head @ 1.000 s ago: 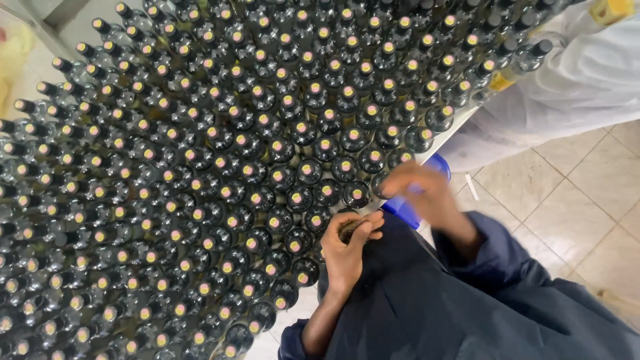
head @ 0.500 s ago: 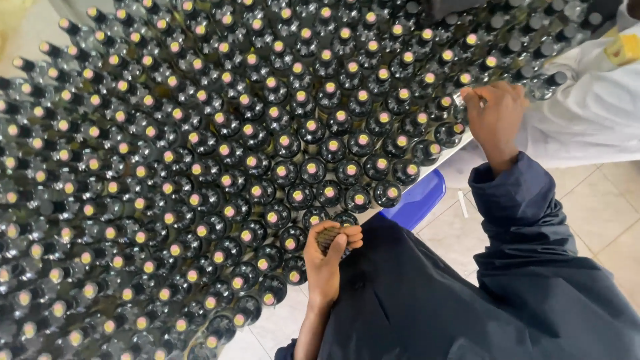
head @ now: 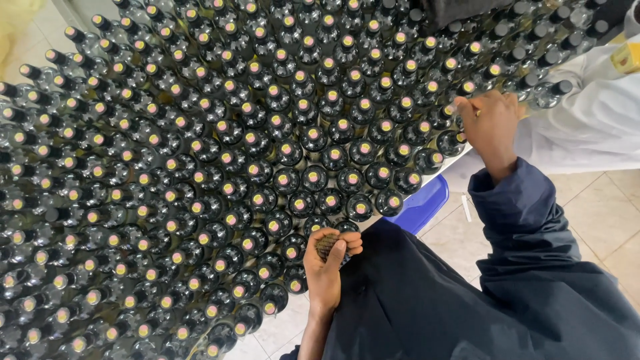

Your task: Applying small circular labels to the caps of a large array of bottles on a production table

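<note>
Several dark glass bottles [head: 313, 179] with pale round tops stand packed tightly on a table. My left hand [head: 330, 270] is at the near edge of the table, closed around a small handful of brown cap-like pieces [head: 326, 244]. My right hand [head: 492, 123] reaches out to the right edge of the table. Its fingertips pinch the top of one bottle [head: 459, 107] there. What sits between those fingertips is hidden. I wear dark blue sleeves [head: 520, 220].
A person in a white coat [head: 587, 120] stands close at the right, against the table's far corner. A blue plastic thing [head: 421, 202] sticks out from under the table edge. Pale floor tiles [head: 600, 220] lie to the right.
My right hand swung from near the blue thing up to the bottles at the right edge and stayed there. My left hand kept its handful near the table edge.
</note>
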